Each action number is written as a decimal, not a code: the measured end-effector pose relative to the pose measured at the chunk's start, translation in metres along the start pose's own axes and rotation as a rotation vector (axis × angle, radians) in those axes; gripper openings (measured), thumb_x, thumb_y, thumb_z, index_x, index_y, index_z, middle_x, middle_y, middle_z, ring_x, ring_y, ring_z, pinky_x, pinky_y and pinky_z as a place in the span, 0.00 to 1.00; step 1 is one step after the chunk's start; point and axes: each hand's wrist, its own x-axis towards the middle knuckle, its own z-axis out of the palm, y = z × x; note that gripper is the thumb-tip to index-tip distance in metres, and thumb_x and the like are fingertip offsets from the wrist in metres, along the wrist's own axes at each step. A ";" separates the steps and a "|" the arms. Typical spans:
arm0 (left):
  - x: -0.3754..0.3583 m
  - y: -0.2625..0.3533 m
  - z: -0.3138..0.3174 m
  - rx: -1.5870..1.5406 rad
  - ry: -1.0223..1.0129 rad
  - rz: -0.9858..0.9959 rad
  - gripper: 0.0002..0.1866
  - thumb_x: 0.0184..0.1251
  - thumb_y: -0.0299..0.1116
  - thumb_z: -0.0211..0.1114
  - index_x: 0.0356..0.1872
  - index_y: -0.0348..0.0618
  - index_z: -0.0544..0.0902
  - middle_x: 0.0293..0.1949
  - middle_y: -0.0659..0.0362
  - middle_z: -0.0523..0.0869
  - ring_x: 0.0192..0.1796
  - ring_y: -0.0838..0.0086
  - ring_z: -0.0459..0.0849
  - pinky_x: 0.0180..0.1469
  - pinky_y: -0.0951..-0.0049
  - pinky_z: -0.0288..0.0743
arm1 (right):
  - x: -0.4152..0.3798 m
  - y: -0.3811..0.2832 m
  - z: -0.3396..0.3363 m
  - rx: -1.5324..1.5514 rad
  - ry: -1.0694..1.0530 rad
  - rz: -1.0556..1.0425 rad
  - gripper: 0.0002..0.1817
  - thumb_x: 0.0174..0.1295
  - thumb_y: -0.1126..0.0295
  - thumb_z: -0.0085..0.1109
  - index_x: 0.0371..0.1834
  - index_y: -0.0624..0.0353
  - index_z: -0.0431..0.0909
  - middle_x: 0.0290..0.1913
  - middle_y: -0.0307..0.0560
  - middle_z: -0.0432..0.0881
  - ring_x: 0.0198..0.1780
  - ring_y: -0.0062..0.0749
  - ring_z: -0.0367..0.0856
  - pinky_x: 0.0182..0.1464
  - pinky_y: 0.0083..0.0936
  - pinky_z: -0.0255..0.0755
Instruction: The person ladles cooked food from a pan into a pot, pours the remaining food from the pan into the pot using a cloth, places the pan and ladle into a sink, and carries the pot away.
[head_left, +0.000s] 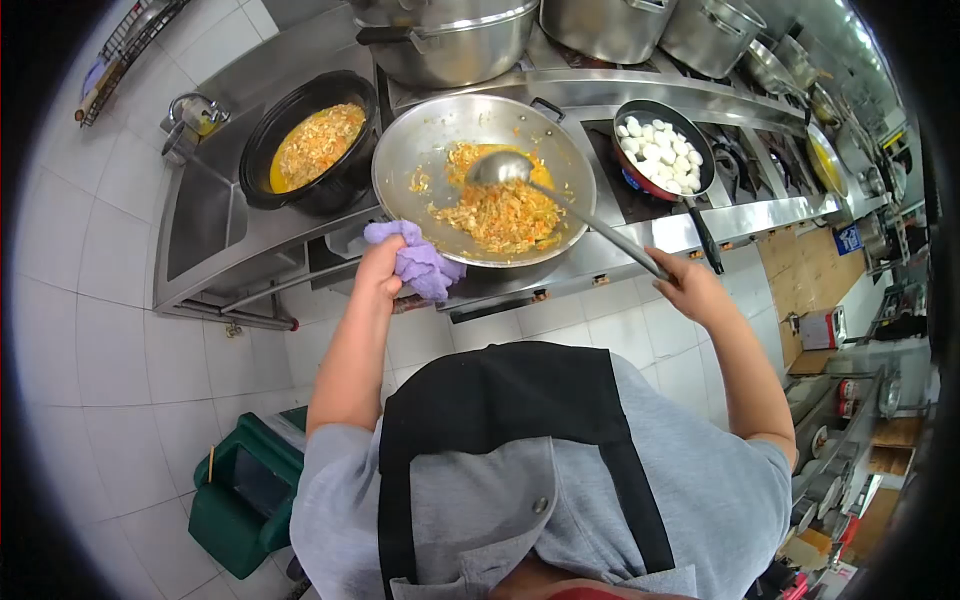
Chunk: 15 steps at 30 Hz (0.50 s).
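A wide metal wok (400, 165) sits on the stove in front of me, with chopped orange-yellow food (505, 220) inside. My left hand (380, 262) is closed on a purple cloth (425, 270) at the wok's near left edge; the cloth hides whatever part of the wok lies under it. In my right hand (690, 287) is the long handle of a metal ladle (500, 168). Its bowl rests over the food in the wok, rounded side up. To the left stands a black pot (255, 150) holding similar food in yellow liquid.
Right of the wok, a frying pan (708, 185) of white egg-like pieces sits on a burner, its handle pointing toward me. Large metal pots (450, 45) line the back. A sink (205, 225) with a faucet is at left, a green bin (225, 520) on the floor below.
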 end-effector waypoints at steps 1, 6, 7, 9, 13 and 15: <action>0.001 0.003 0.002 -0.006 -0.015 -0.006 0.11 0.57 0.23 0.59 0.42 0.36 0.79 0.39 0.53 0.84 0.40 0.65 0.85 0.44 0.64 0.82 | 0.005 -0.001 0.003 0.053 0.016 0.027 0.29 0.60 0.68 0.56 0.67 0.41 0.63 0.42 0.58 0.82 0.43 0.52 0.80 0.44 0.42 0.74; 0.008 0.011 0.005 -0.019 -0.067 -0.006 0.10 0.59 0.22 0.57 0.43 0.36 0.79 0.41 0.53 0.83 0.42 0.65 0.84 0.46 0.63 0.81 | 0.052 -0.013 0.029 0.046 0.020 0.154 0.28 0.65 0.64 0.51 0.69 0.47 0.59 0.47 0.61 0.80 0.46 0.54 0.80 0.48 0.42 0.73; 0.008 0.011 0.006 -0.024 -0.061 -0.007 0.10 0.59 0.22 0.57 0.43 0.36 0.79 0.41 0.53 0.83 0.43 0.65 0.84 0.46 0.62 0.81 | 0.055 -0.014 0.031 0.067 0.017 0.174 0.28 0.66 0.63 0.50 0.69 0.49 0.58 0.48 0.62 0.80 0.46 0.55 0.80 0.49 0.42 0.73; 0.010 0.011 0.007 -0.031 -0.068 -0.011 0.11 0.59 0.22 0.57 0.44 0.35 0.78 0.41 0.53 0.83 0.43 0.65 0.84 0.46 0.62 0.81 | 0.047 -0.018 0.030 0.300 -0.126 0.287 0.29 0.66 0.62 0.49 0.70 0.51 0.56 0.38 0.54 0.78 0.34 0.44 0.78 0.36 0.37 0.73; 0.013 0.018 0.014 -0.034 -0.088 -0.002 0.13 0.58 0.21 0.55 0.46 0.34 0.76 0.42 0.52 0.82 0.43 0.63 0.84 0.46 0.61 0.81 | -0.001 -0.068 0.015 0.668 -0.318 0.415 0.30 0.68 0.61 0.46 0.72 0.54 0.53 0.22 0.38 0.67 0.15 0.21 0.65 0.14 0.22 0.63; 0.013 0.021 0.020 -0.029 -0.094 0.011 0.14 0.58 0.20 0.54 0.46 0.33 0.76 0.42 0.51 0.81 0.43 0.63 0.84 0.46 0.61 0.81 | -0.014 -0.086 0.009 0.952 -0.434 0.387 0.28 0.68 0.63 0.45 0.70 0.56 0.55 0.22 0.36 0.66 0.14 0.19 0.63 0.13 0.19 0.61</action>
